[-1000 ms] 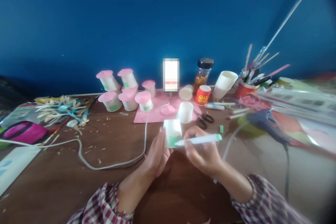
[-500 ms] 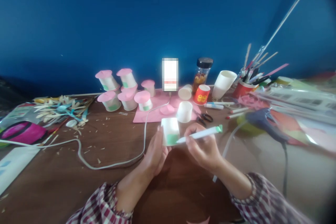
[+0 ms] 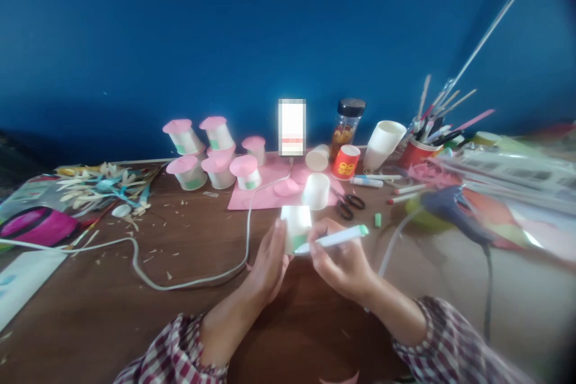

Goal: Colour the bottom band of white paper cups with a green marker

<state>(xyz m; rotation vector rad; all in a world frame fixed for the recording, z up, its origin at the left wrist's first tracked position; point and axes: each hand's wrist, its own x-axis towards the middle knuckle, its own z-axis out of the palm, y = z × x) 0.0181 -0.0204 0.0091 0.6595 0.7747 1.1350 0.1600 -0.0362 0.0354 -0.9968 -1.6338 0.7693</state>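
My left hand (image 3: 267, 264) holds a small white paper cup (image 3: 296, 224) upside down just above the brown table (image 3: 90, 312). The cup has a green patch near its lower edge. In my right hand (image 3: 342, 261) is a white marker with a green end (image 3: 335, 240), gripped with closed fingers, its tip touching the green patch. Both sleeves are plaid.
Several white cups with pink tops (image 3: 216, 153) stand at the back left by a pink sheet (image 3: 265, 195). A phone (image 3: 292, 126) leans on the blue wall, its white cable (image 3: 180, 282) trailing left. Scissors (image 3: 351, 205), a red cup (image 3: 345, 162), a jar (image 3: 346, 126), a brush pot (image 3: 416, 150) and a glue gun (image 3: 454, 210) lie right.
The marker has dropped to a flatter angle and shifted slightly left, and the cup has been turned a little in my left hand. Everything else stays put.
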